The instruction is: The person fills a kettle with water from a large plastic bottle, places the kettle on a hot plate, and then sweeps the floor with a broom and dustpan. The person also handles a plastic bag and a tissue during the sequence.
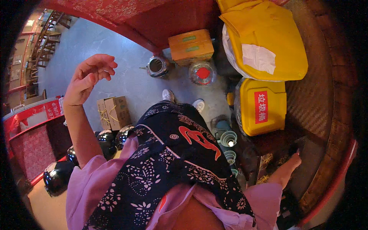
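My left hand (89, 77) is raised over the floor at the left, fingers loosely curled and apart, with nothing in it. Below it stands a cardboard box (116, 112) tied with yellow strap. At the far right, my right hand (296, 160) shows only in part, beside the dark wooden stand; its fingers are hard to make out. A yellow bin lid (274, 106) with a red label bearing writing lies near that side. Between the bins and my dark patterned apron (172, 149) are several stacked greenish funnels (229, 138).
A larger yellow bin (287, 54) has a white cloth (258, 57) on it. Ahead on the floor stand a metal pot (157, 66), a clear plastic jug (202, 73) with a red cap, and orange boxes (191, 46). Black glossy jars (57, 175) sit at left.
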The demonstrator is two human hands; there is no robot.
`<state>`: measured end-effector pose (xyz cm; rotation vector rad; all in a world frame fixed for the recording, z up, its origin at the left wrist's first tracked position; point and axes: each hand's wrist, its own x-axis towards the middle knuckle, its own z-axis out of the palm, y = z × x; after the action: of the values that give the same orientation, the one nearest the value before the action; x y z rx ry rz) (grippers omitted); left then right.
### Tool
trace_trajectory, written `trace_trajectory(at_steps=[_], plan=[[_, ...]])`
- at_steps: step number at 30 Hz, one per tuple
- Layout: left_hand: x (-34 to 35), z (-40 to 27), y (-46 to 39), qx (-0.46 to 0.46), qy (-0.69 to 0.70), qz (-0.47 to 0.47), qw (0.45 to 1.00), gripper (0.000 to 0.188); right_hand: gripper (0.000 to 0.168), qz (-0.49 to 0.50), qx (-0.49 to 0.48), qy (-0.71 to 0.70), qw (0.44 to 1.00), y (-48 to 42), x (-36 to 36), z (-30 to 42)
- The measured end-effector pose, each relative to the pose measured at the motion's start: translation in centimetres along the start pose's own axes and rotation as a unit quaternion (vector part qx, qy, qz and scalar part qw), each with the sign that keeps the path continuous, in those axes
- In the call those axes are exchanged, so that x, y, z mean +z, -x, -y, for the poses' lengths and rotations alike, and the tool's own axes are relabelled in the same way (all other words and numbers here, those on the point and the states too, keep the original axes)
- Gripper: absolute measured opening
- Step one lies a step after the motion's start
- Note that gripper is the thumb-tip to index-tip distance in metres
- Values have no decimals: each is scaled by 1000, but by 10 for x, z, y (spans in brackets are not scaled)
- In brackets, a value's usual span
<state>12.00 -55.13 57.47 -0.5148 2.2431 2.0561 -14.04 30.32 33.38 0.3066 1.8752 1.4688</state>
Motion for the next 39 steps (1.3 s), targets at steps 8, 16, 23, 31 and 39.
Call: trace_trajectory(at_steps=[8,16,23,31,39], plan=[[-12,37,-11,-94,50,-119,987,39,55,21,104,-277,955,14,-29,13],[-18,71,-16,-169,-1,-157,973,46,63,58,141,-550,821,63,-73,19],[-2,74,-35,-172,21,-96,980,48,48,7,315,-888,-335,105,-95,3],[35,80,-67,-200,30,-61,977,41,21,71,-146,-973,-163,116,-145,50],[73,92,-64,-177,116,-16,977,34,34,-372,-192,-832,365,238,-368,96]])
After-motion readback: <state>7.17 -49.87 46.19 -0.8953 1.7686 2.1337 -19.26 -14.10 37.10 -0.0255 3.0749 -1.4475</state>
